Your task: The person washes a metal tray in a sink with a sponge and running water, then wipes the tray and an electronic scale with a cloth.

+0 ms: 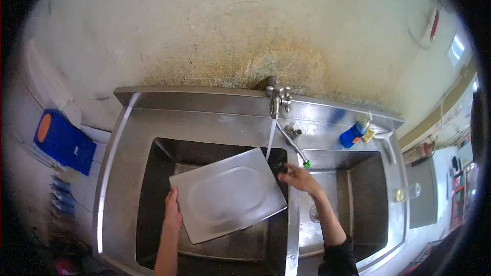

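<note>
A flat rectangular metal lid (227, 194) with a rounded recess is tilted over the left sink basin (158, 158). My left hand (174, 209) grips it by its left edge, thumb on the upper face. Just off the lid's right edge, over the divider between the basins, is my right hand (300, 178). Its fingers are curled together, with something dark at their tips that I cannot make out. Water runs from the tap (276, 97) in a stream (271, 135) that falls behind the lid's upper right corner.
A swivel spout with a green tip (307, 164) lies toward the right basin (368, 189). On the right ledge stand a blue soap bottle (351, 135) and a yellow sponge (368, 135). A clear cup (413, 191) is beyond the sink's right edge. A blue container (66, 140) is at left.
</note>
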A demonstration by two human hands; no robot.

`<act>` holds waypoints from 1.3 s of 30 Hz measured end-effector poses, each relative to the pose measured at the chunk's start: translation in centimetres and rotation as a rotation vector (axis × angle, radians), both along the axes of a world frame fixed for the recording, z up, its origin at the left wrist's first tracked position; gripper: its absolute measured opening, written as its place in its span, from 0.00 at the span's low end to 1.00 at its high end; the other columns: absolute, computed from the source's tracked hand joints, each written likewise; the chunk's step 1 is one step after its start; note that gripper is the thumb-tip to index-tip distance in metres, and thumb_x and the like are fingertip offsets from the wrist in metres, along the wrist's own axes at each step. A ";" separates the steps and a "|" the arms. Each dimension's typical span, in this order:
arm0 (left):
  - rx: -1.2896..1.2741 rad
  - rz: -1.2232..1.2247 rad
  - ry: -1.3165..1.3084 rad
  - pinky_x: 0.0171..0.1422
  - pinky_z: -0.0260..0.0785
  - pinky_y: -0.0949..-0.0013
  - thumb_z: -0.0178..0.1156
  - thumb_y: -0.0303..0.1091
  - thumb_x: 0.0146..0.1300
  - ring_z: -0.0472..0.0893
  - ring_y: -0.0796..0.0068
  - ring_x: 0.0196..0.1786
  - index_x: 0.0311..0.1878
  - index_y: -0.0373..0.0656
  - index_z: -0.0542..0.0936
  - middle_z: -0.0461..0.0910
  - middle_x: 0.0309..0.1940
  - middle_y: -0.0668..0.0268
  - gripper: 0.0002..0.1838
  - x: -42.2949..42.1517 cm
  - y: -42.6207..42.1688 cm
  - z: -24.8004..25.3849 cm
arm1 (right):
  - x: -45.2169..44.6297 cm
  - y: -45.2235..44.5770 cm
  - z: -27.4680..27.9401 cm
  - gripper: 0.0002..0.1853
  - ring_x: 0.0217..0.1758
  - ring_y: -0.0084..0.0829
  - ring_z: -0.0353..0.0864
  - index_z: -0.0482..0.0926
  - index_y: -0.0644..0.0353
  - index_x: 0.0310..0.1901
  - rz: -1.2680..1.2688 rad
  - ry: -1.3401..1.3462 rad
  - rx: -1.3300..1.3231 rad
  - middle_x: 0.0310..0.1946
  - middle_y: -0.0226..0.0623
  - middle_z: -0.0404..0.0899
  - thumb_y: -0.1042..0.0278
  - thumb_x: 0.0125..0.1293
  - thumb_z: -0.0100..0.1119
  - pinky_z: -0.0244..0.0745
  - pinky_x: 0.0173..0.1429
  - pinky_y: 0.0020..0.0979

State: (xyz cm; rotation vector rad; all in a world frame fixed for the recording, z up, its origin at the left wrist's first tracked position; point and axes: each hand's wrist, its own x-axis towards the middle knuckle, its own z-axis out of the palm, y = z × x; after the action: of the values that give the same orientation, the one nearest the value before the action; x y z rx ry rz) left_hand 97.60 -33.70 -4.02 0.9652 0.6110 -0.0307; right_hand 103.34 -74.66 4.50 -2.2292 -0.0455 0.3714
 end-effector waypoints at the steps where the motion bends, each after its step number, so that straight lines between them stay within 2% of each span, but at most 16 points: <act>1: -0.010 -0.034 0.001 0.56 0.65 0.63 0.54 0.47 0.62 0.72 0.69 0.52 0.54 0.40 0.71 0.74 0.50 0.64 0.24 0.7 0.4 0.1 | -1.1 -1.1 -0.5 0.30 0.38 0.33 0.81 0.67 0.64 0.56 0.036 0.117 0.112 0.34 0.42 0.80 0.50 0.59 0.57 0.74 0.42 0.31; 2: -0.013 -0.073 0.004 0.56 0.65 0.62 0.54 0.47 0.62 0.72 0.68 0.53 0.55 0.40 0.70 0.74 0.51 0.64 0.24 1.2 0.8 0.1 | -1.8 -1.3 0.2 0.30 0.38 0.33 0.81 0.67 0.64 0.56 0.031 0.121 0.094 0.34 0.42 0.80 0.50 0.59 0.57 0.74 0.42 0.31; 4: -0.039 -0.127 -0.019 0.56 0.66 0.62 0.54 0.46 0.62 0.72 0.69 0.53 0.55 0.40 0.71 0.74 0.50 0.64 0.24 3.2 1.4 -1.4 | -3.1 -0.9 1.5 0.32 0.37 0.26 0.79 0.63 0.66 0.60 -0.020 0.485 0.587 0.39 0.38 0.78 0.55 0.59 0.58 0.74 0.41 0.25; 6: -0.053 -0.178 -0.049 0.55 0.66 0.62 0.55 0.46 0.62 0.73 0.69 0.53 0.55 0.40 0.71 0.74 0.50 0.65 0.23 5.3 0.9 -1.0 | -3.7 0.2 1.5 0.33 0.36 0.24 0.79 0.62 0.65 0.61 -0.096 0.442 0.629 0.42 0.39 0.76 0.57 0.59 0.60 0.74 0.40 0.22; 9: -0.033 -0.241 -0.112 0.55 0.66 0.64 0.56 0.47 0.61 0.73 0.71 0.52 0.54 0.41 0.72 0.75 0.50 0.65 0.24 8.0 -0.7 0.5 | -4.0 1.9 2.0 0.35 0.33 0.25 0.77 0.63 0.68 0.60 -0.326 0.108 0.239 0.38 0.41 0.77 0.55 0.56 0.62 0.73 0.37 0.25; 12: 0.011 -0.274 -0.051 0.55 0.66 0.65 0.57 0.50 0.60 0.73 0.72 0.51 0.54 0.43 0.72 0.75 0.50 0.66 0.25 11.4 -1.1 -2.4 | -1.9 -2.4 -4.2 0.32 0.34 0.25 0.75 0.69 0.69 0.54 -0.245 -0.223 -0.052 0.34 0.38 0.77 0.52 0.55 0.64 0.71 0.38 0.26; 13: 0.000 -0.312 -0.016 0.55 0.65 0.66 0.57 0.51 0.59 0.73 0.72 0.51 0.54 0.43 0.72 0.75 0.50 0.66 0.26 12.5 -0.6 -4.2 | -2.3 -1.0 0.1 0.25 0.36 0.26 0.75 0.74 0.67 0.47 -0.258 0.101 0.257 0.33 0.36 0.78 0.54 0.57 0.62 0.70 0.42 0.26; 18: 0.001 -0.390 0.039 0.57 0.63 0.68 0.59 0.54 0.57 0.71 0.75 0.52 0.54 0.43 0.72 0.73 0.52 0.68 0.29 13.6 -1.1 -5.8 | -3.4 0.5 -3.0 0.13 0.37 0.23 0.74 0.73 0.63 0.45 -0.423 0.159 0.607 0.34 0.34 0.78 0.65 0.64 0.54 0.70 0.43 0.25; 20: 0.261 -0.345 0.029 0.59 0.61 0.68 0.59 0.57 0.55 0.68 0.74 0.56 0.57 0.43 0.70 0.71 0.55 0.67 0.33 12.9 -2.3 -3.7 | -4.4 2.1 -2.5 0.12 0.36 0.23 0.75 0.70 0.61 0.47 -0.517 0.116 0.930 0.34 0.34 0.78 0.68 0.64 0.53 0.70 0.42 0.24; 26: 0.267 -0.232 0.144 0.61 0.58 0.66 0.59 0.63 0.52 0.66 0.70 0.59 0.62 0.43 0.64 0.69 0.56 0.64 0.41 14.5 -4.9 -8.4 | -4.9 1.8 -0.8 0.10 0.34 0.19 0.74 0.69 0.56 0.46 -0.505 -0.058 0.857 0.32 0.31 0.77 0.65 0.65 0.53 0.69 0.37 0.22; 28: 0.179 -0.239 0.128 0.61 0.59 0.65 0.59 0.62 0.52 0.66 0.69 0.59 0.58 0.41 0.66 0.68 0.56 0.62 0.39 12.7 -8.1 -2.8 | -5.0 0.9 0.8 0.10 0.33 0.18 0.73 0.70 0.57 0.45 -0.537 -0.097 0.777 0.32 0.30 0.77 0.63 0.65 0.54 0.68 0.36 0.22; 30: 0.267 -0.276 0.076 0.60 0.59 0.63 0.59 0.61 0.52 0.66 0.66 0.59 0.55 0.39 0.67 0.67 0.56 0.59 0.38 12.2 -10.1 -2.4 | -5.6 0.5 3.1 0.09 0.31 0.17 0.72 0.70 0.57 0.43 -0.554 -0.123 0.744 0.30 0.28 0.76 0.64 0.65 0.54 0.67 0.34 0.21; 32: 0.444 -0.167 -0.078 0.62 0.58 0.63 0.58 0.59 0.54 0.65 0.61 0.59 0.56 0.37 0.65 0.66 0.55 0.52 0.37 13.2 -13.3 -8.3 | -6.4 -0.4 5.3 0.09 0.32 0.16 0.72 0.70 0.57 0.42 -0.590 -0.185 0.716 0.30 0.28 0.76 0.64 0.65 0.54 0.66 0.35 0.20; 34: 0.952 -0.011 -0.329 0.64 0.54 0.57 0.56 0.57 0.56 0.63 0.53 0.60 0.58 0.36 0.62 0.64 0.56 0.48 0.37 11.9 -17.6 -4.6 | -7.3 -2.6 5.4 0.09 0.33 0.16 0.72 0.70 0.57 0.43 -0.511 -0.235 0.693 0.31 0.27 0.76 0.64 0.65 0.54 0.66 0.37 0.19; 36: 1.079 -0.237 -0.390 0.67 0.47 0.50 0.56 0.52 0.57 0.53 0.49 0.67 0.65 0.43 0.56 0.55 0.63 0.47 0.38 10.2 -20.6 2.5 | -8.1 -1.9 7.7 0.10 0.34 0.17 0.72 0.71 0.58 0.42 -0.544 -0.219 0.686 0.32 0.27 0.76 0.64 0.64 0.55 0.66 0.40 0.20; 39: 1.314 -0.297 -0.519 0.68 0.42 0.45 0.52 0.57 0.59 0.48 0.47 0.69 0.68 0.47 0.53 0.48 0.67 0.47 0.39 10.1 -26.4 5.4 | -9.8 -3.0 7.1 0.14 0.38 0.20 0.72 0.72 0.58 0.40 -0.628 -0.263 0.661 0.33 0.27 0.75 0.57 0.61 0.58 0.66 0.45 0.26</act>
State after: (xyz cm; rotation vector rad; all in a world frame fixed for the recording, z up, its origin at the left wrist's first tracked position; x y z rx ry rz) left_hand 107.68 -60.12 1.37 2.2307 -0.0899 0.3935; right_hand 93.51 -77.68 11.59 -1.5165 0.3380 -0.2564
